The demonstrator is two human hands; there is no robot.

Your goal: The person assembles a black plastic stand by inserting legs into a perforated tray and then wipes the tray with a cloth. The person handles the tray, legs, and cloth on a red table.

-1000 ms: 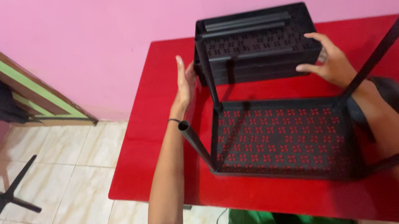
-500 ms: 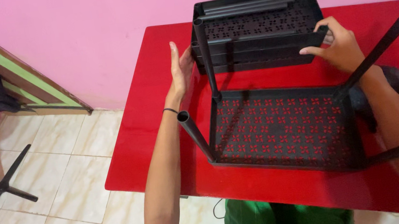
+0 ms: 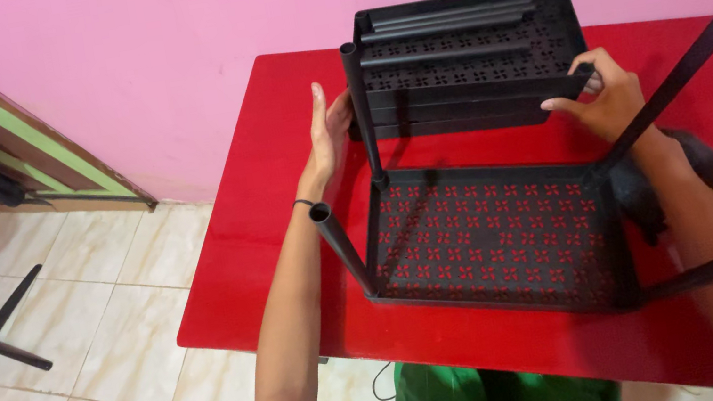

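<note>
Left hand [image 3: 329, 138], fingers straight and palm flat, presses against the left end of a stack of black perforated shelf trays [image 3: 468, 59] without gripping it. Right hand [image 3: 607, 94] pinches the stack's front right corner between thumb and fingers. The stack sits at the far side of a red table [image 3: 271, 204], just behind a single black tray [image 3: 496, 240] that lies flat nearer the person, with four black poles standing up from its corners; the rear left pole [image 3: 359, 109] rises just in front of the stack, close to the left hand.

Judged from this arrangement, the step in hand is steadying or lifting the stack with both hands. Any lift would call for a closed grip on the left end, since a flat palm alone gives little hold.

Room for moving: the stack nearly touches the pink wall [image 3: 163, 59] behind it, so free space lies upward and towards the person. The upright poles crowd that path, notably the slanted right pole [image 3: 672, 84] beside the right wrist. Left of the tray, the table edge is near.
</note>
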